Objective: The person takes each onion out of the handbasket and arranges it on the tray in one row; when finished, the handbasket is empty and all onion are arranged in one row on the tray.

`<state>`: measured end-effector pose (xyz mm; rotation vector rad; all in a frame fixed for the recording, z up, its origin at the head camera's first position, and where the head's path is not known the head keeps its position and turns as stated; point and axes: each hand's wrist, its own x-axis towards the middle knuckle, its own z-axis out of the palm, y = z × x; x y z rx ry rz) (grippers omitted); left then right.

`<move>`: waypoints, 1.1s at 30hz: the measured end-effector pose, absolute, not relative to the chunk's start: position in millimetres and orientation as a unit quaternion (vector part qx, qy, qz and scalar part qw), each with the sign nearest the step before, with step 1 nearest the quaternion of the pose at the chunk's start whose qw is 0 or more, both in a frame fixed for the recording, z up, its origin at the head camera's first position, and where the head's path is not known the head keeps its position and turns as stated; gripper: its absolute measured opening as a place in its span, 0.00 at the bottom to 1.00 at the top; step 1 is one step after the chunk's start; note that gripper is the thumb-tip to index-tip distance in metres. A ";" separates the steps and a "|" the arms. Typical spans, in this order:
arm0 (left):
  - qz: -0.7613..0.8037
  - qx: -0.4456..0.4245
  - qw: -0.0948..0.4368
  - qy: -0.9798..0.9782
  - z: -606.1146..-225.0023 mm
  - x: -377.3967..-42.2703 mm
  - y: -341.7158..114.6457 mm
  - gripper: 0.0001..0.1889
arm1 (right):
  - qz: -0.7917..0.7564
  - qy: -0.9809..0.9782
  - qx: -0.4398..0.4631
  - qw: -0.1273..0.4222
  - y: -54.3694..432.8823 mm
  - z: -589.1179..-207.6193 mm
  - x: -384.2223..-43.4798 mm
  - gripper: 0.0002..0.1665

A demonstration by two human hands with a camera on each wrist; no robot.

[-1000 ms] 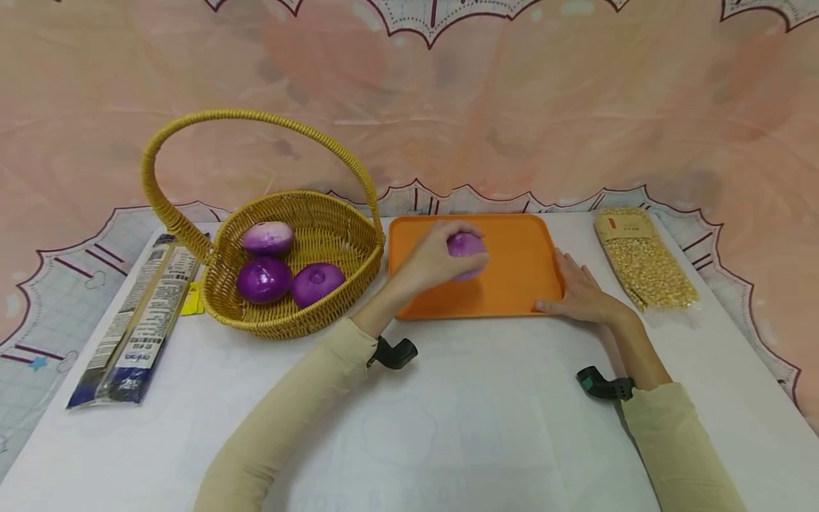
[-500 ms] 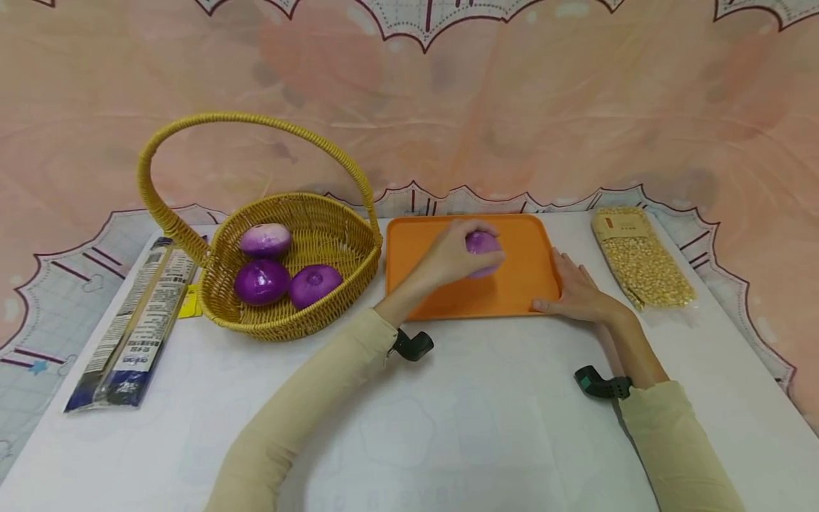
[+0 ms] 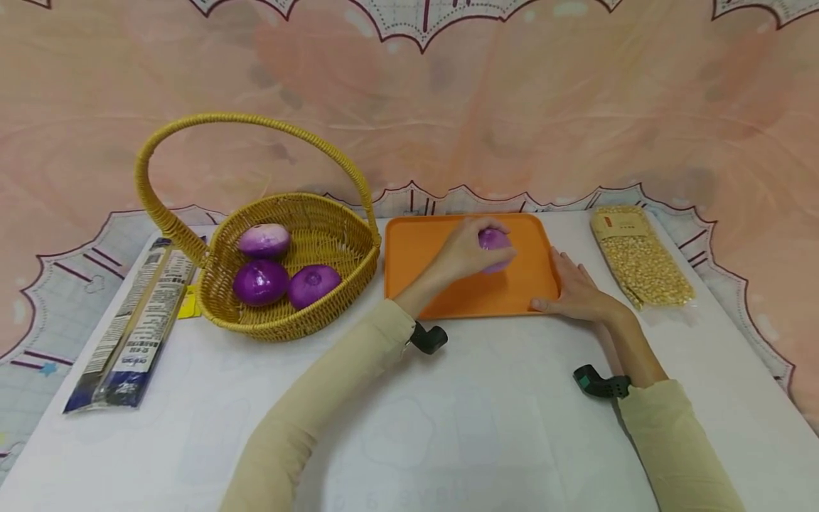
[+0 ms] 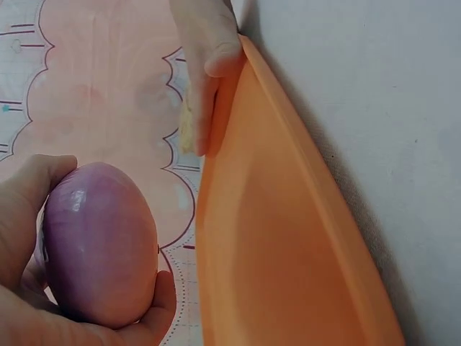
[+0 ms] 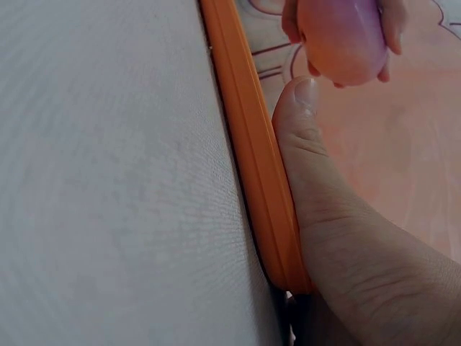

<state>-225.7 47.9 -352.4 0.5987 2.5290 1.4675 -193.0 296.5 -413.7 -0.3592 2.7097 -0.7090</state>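
My left hand (image 3: pixel 462 250) grips a purple onion (image 3: pixel 494 239) over the right half of an orange tray (image 3: pixel 409 249). Thumb and fingers curve around the onion (image 4: pixel 101 245) in the left wrist view, with the tray floor beyond it. At the tray's right end, my right hand (image 3: pixel 579 293) lies with spread, straight fingers against the rim. Its thumb (image 5: pixel 310 137) presses along the front corner of the tray in the right wrist view. To the left, a yellow wicker basket (image 3: pixel 288 328) holds three more purple onions (image 3: pixel 261 282).
A bag of yellow kernels (image 3: pixel 643 259) lies right of the tray. Left of the basket is a long printed packet (image 3: pixel 137 334), with a yellow tag (image 3: pixel 190 302) beside it. The basket's tall handle (image 3: pixel 256 119) arches above it. A patterned cloth (image 3: pixel 544 107) hangs behind the table.
My left hand has carried the onion rightward across the tray, toward my right hand. The right hand keeps its place at the tray's end, and the basket's onions have not moved.
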 end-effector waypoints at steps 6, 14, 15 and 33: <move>0.483 0.199 0.082 0.849 -358.0 -231.9 58.7 0.23 | -0.240 0.950 -0.120 0.158 297.4 -413.0 -193.5 0.70; 0.464 0.196 0.090 0.859 -359.9 -240.7 75.0 0.23 | -0.240 0.951 -0.120 0.156 299.6 -412.5 -193.0 0.69; 0.464 0.195 0.090 0.860 -359.9 -241.8 77.0 0.23 | -0.241 0.950 -0.119 0.156 299.5 -412.3 -193.1 0.69; 0.462 0.140 0.023 0.875 -378.4 -272.9 108.4 0.21 | -0.244 0.950 -0.118 0.155 295.8 -414.1 -195.9 0.69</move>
